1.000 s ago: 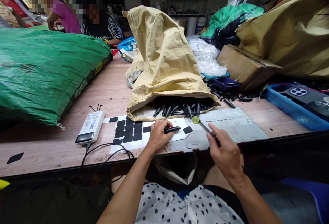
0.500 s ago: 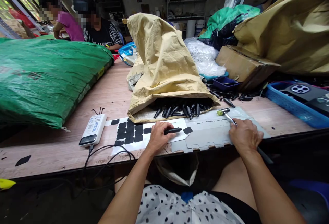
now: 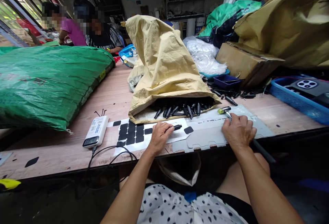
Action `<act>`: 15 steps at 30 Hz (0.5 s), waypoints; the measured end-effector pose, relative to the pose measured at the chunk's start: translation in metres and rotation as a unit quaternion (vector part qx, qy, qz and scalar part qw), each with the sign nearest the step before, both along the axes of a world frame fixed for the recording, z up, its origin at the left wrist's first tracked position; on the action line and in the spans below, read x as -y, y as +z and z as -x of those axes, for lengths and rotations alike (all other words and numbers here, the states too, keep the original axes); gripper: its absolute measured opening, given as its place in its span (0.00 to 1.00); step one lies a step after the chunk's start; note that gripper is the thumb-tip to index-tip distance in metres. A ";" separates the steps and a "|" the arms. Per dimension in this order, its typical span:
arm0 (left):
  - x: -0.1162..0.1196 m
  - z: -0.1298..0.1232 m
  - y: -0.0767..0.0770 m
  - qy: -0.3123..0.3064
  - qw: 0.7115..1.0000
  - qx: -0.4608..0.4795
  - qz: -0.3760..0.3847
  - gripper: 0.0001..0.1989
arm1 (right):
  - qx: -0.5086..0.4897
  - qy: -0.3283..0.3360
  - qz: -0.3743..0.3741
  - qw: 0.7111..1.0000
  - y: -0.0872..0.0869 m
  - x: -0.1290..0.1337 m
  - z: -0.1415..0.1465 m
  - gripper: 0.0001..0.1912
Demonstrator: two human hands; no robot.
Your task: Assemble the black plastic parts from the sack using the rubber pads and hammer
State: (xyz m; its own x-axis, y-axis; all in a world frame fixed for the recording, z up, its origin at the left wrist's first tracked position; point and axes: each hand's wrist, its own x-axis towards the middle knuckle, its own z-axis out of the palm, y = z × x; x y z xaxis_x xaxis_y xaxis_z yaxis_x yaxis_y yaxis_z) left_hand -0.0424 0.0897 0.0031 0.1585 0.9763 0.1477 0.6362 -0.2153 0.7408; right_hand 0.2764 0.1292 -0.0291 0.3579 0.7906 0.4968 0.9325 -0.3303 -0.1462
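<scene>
My left hand (image 3: 161,135) is closed around a slim black pen-shaped part (image 3: 178,127), whose tip sticks out to the right over the white sheet. Square black stickers (image 3: 131,133) cover much of that white sheet (image 3: 154,144), and one lies just right of the part's tip. In my right hand (image 3: 239,129) is a small hammer (image 3: 224,110) with a yellow-green face, its head above the grey board (image 3: 205,133) and its dark handle end showing below my palm. Straight ahead, a tan sack (image 3: 164,62) lies with its mouth towards me, and several similar black parts (image 3: 189,110) spill from it.
A white power bank (image 3: 96,131) with a black cable sits left of the sheet. A big green sack (image 3: 51,86) fills the left side. At right are a cardboard box (image 3: 246,62), a purple tray (image 3: 227,81) and a blue basket (image 3: 298,95). Two people sit at the far left.
My right hand has shifted slightly left with the hammer. Less of the black part shows beyond my left fingers. The whole view has moved a little.
</scene>
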 end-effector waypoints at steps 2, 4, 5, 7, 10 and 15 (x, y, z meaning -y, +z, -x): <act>0.013 -0.003 0.015 -0.022 0.999 0.033 -0.018 0.13 | 0.003 0.001 0.000 1.000 0.000 0.000 -0.001 0.20; 0.036 -0.009 0.029 -0.081 0.995 0.064 0.003 0.15 | 0.005 0.005 -0.001 1.000 0.000 0.000 -0.001 0.20; 0.049 -0.013 0.034 -0.128 0.988 0.070 0.040 0.15 | 0.005 0.006 -0.002 1.000 0.000 0.000 -0.001 0.20; 0.076 -0.020 0.032 -0.210 0.968 0.047 0.130 0.15 | 0.004 0.008 -0.004 1.000 0.001 0.001 -0.001 0.20; 0.102 -0.028 -0.002 -0.174 0.962 -0.049 0.206 0.13 | -0.003 0.009 -0.006 1.000 0.000 0.001 -0.001 0.20; 0.111 -0.029 -0.064 -0.019 0.947 -0.191 0.259 0.19 | 0.001 0.013 -0.014 1.000 -0.002 0.001 -0.002 0.20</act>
State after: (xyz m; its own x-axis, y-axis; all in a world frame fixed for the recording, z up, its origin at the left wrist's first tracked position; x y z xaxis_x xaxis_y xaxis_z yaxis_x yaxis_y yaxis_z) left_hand -0.0132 -0.0218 -0.0610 0.1410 0.8943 -0.4248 0.8782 0.0851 0.4706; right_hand 0.2789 0.1286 -0.0312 0.3359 0.7852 0.5202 0.9412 -0.3015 -0.1527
